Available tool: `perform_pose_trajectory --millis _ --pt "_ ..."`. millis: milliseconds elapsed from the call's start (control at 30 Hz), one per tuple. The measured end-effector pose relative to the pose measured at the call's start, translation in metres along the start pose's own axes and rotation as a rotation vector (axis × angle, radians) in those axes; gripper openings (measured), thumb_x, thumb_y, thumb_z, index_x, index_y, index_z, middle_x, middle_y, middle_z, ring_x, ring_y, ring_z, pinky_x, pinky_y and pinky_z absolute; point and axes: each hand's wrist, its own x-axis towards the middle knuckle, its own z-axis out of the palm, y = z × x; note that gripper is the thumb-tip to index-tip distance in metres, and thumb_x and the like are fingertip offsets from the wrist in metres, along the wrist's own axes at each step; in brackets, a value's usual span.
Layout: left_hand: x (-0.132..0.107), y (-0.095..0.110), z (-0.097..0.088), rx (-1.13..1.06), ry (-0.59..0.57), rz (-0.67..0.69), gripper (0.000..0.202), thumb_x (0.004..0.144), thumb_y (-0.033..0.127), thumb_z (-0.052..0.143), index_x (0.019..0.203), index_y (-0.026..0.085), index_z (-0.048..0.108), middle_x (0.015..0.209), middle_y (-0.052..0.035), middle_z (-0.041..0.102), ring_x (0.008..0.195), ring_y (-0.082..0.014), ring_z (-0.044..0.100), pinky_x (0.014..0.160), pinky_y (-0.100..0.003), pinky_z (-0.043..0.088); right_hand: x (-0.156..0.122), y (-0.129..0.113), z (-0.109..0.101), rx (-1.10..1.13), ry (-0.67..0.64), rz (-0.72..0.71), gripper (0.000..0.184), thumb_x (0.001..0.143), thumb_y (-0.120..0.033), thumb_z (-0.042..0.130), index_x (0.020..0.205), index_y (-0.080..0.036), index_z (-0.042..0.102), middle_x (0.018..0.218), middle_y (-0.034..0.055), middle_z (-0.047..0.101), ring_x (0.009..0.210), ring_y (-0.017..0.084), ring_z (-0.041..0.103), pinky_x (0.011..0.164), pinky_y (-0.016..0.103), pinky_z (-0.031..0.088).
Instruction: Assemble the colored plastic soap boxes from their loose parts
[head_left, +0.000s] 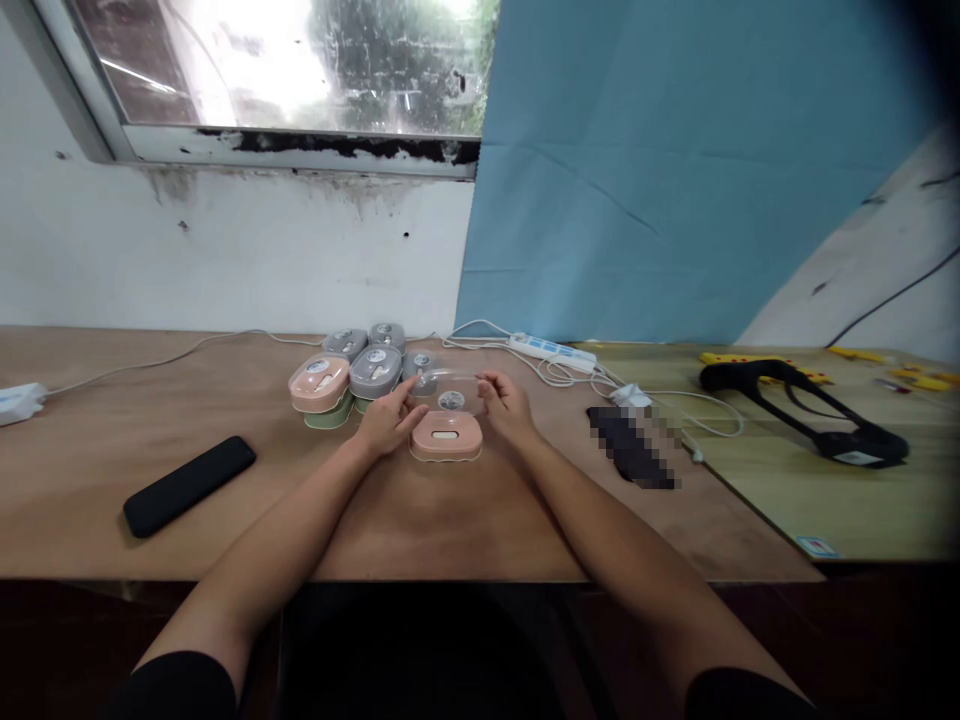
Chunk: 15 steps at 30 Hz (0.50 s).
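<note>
A pink oval box base (445,437) sits on the wooden table (90,450) in front of me. Just above and behind it is a clear plastic lid (452,391) with a round grey valve. My left hand (388,420) pinches the lid's left edge, and my right hand (505,404) pinches its right edge. The lid is raised and tilted over the pink base. Both hands have their fingers curled onto the lid.
A cluster of several pink, grey and green lidded boxes (352,378) stands behind my left hand. A black phone (188,485) lies at left. A white power strip (553,351) with cables, a blurred dark item (634,447) and a black strap device (810,410) lie at right.
</note>
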Motion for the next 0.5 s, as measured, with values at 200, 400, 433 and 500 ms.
perform_pose_trajectory --millis 200,400,433,500 --pt "-0.0008 0.0023 0.0 -0.011 0.043 0.018 0.069 0.09 0.047 0.047 0.147 0.011 0.028 0.076 -0.0007 0.064 0.067 -0.0145 0.059 0.066 -0.024 0.043 0.0003 -0.0022 0.0079 0.11 -0.1 0.105 0.057 0.083 -0.066 0.044 0.109 -0.018 0.059 0.067 -0.0002 0.058 0.054 0.013 0.05 0.053 0.024 0.041" --pt "0.0002 0.0011 -0.0006 0.006 -0.015 -0.045 0.059 0.089 0.05 0.048 0.136 0.014 0.048 0.063 0.0013 0.06 0.061 -0.014 0.056 0.061 -0.023 0.039 0.0031 -0.0004 0.0052 -0.014 -0.185 0.127 0.05 0.085 -0.06 0.044 0.095 -0.016 0.066 0.056 -0.0015 0.054 0.056 0.014 0.05 0.055 0.024 0.038" --pt "0.0004 0.0005 -0.0004 0.003 -0.021 -0.058 0.057 0.089 0.051 0.048 0.133 0.015 0.051 0.063 0.0008 0.06 0.062 -0.0145 0.057 0.061 -0.024 0.039 0.0037 0.0011 0.0053 -0.034 -0.211 0.137 0.049 0.085 -0.058 0.044 0.093 -0.016 0.067 0.055 -0.0018 0.054 0.056 0.014 0.05 0.055 0.024 0.038" --pt "0.0007 -0.0009 0.0004 -0.003 -0.035 -0.079 0.054 0.088 0.053 0.049 0.125 0.015 0.057 0.064 -0.0004 0.062 0.063 -0.0156 0.058 0.061 -0.024 0.04 0.0048 0.0045 0.006 -0.058 -0.255 0.145 0.048 0.085 -0.056 0.044 0.09 -0.015 0.068 0.054 -0.0022 0.054 0.057 0.015 0.05 0.055 0.024 0.036"
